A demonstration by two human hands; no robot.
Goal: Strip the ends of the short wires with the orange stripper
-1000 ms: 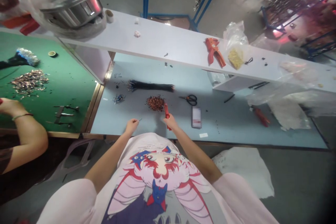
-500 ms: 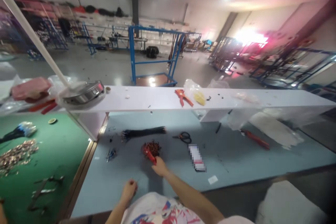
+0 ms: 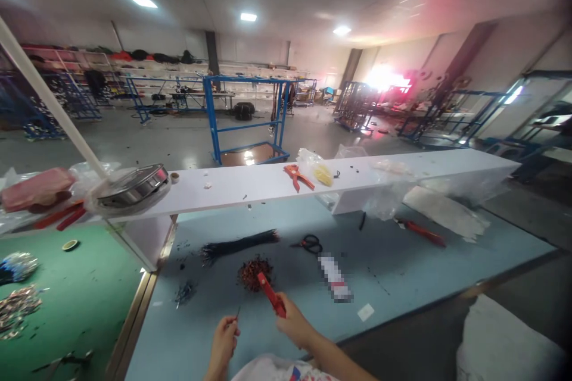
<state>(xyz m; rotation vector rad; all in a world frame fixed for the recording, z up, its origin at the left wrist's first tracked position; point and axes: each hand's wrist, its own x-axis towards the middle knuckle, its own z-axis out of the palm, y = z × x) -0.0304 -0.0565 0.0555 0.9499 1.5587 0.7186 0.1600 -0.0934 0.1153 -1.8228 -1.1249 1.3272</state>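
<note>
My right hand (image 3: 292, 322) is closed round a red-handled plier-like tool (image 3: 270, 293). The tool's front end points away from me, over the near edge of a pile of small reddish-brown pieces (image 3: 250, 274). Lower and to the left, my left hand (image 3: 224, 338) pinches a short thin piece (image 3: 238, 313) that stands up from the fingertips; it is too small to make out further. Behind the pile lies a bundle of black wires (image 3: 241, 244). A small heap of dark wire bits (image 3: 184, 294) is at the left on the blue-grey tabletop (image 3: 201, 315).
Black-handled scissors (image 3: 310, 244) and a pixelated flat object (image 3: 335, 278) lie right of the pile. Another red-handled tool (image 3: 424, 232) rests farther right. A raised white shelf (image 3: 241, 186) crosses the back, carrying orange pliers (image 3: 298, 178) and a round metal lamp base (image 3: 134, 186).
My right hand has drawn the red tool back from the middle of the pile, towards me. My left hand has turned, and the thin piece now shows upright in its fingers. The view has shifted.
</note>
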